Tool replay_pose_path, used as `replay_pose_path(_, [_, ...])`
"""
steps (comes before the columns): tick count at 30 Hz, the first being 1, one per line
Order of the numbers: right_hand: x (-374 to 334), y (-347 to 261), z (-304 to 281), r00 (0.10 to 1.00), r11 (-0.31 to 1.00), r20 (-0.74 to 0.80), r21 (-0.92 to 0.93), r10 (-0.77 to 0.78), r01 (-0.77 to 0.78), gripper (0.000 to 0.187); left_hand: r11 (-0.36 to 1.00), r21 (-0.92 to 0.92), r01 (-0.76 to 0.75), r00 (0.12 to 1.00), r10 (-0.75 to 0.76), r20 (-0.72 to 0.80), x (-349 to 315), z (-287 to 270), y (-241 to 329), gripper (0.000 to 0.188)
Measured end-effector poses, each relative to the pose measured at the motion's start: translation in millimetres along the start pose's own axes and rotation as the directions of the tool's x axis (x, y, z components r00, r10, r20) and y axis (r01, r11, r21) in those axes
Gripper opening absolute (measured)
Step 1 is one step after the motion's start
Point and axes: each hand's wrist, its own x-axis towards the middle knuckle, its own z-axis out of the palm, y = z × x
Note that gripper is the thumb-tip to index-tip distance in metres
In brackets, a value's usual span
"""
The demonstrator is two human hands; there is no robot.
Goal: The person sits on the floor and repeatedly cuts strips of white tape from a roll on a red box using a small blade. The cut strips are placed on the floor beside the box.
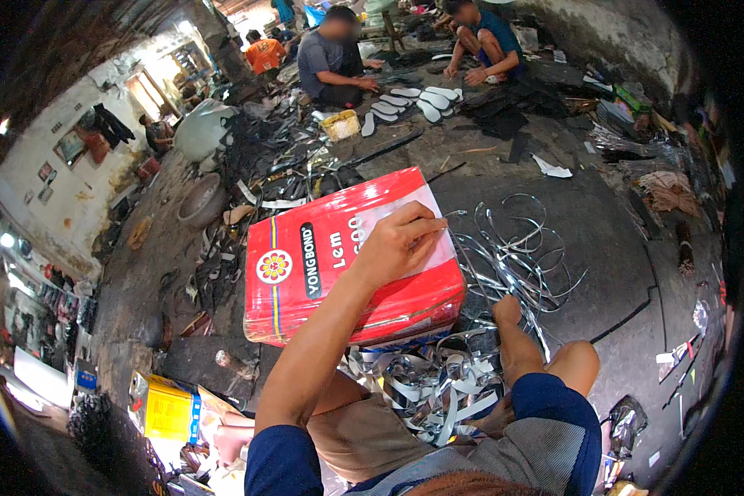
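L hand (pixel 401 244) over red box's (pixel 326 302) pale panel (pixel 432 258), fingers bunched narrow; can't tell if gripping anything. R hand (pixel 508 312) at silver strips (pixel 498 283); its grip's unclear. Strips: thin, shiny, looped loosely, on dark floor (pixel 612 223) just R of box. Box: glossy, taped, w/ blue-&-yellow stripe (pixel 274 234).
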Motion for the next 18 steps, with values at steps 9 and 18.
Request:
replay_pose_path(9, [31.5,41.6,17.1,0.996,1.000,-0.085,0.008,-0.005,0.005,0.025,1.000,-0.021,-0.011,0.999,0.012,0.047,0.6,1.1,5.2,0.028])
replay_pose_path(18, [20.2,65.5,33.9,0.983,0.979,-0.136,0.177,0.125,-0.100,0.028,0.945,0.328,0.006,0.967,-0.089,0.240,-7.2,-5.3,17.7,0.070])
